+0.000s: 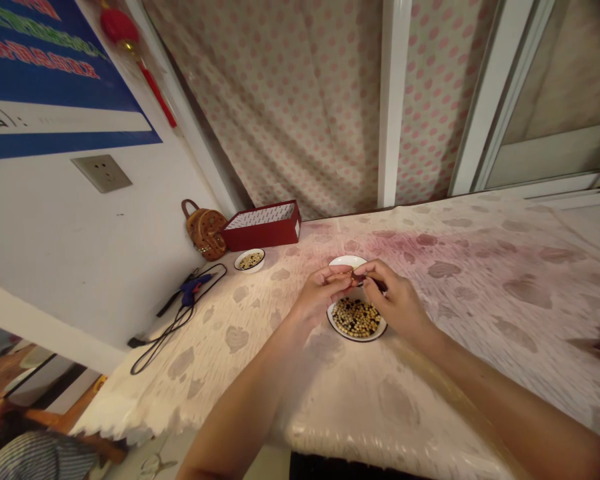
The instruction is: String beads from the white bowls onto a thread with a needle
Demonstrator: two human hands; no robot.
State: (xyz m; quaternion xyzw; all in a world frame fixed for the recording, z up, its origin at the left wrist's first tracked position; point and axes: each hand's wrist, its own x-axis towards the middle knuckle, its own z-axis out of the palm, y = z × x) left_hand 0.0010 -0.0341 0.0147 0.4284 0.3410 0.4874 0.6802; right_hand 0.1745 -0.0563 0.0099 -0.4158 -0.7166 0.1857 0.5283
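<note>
My left hand (325, 290) and my right hand (395, 293) meet fingertip to fingertip above a white, dark-rimmed plate (331, 325) filled with small yellow and dark bead-like pieces (357, 317). The left fingers are pinched together on something too small to make out. Between the right thumb and fingers is a small dark object (380, 285) with a thin, shiny end; its kind is unclear. Just behind the hands is a white bowl (347, 261), partly covered by them, so its contents are hidden.
Farther left stands a small bowl (251, 268) of similar pieces, near a red box (265, 233) and a brown mini backpack (205, 230). A blue glue gun (194, 288) with a black cord lies by the wall. A person's striped clothing (40, 457) shows at lower left.
</note>
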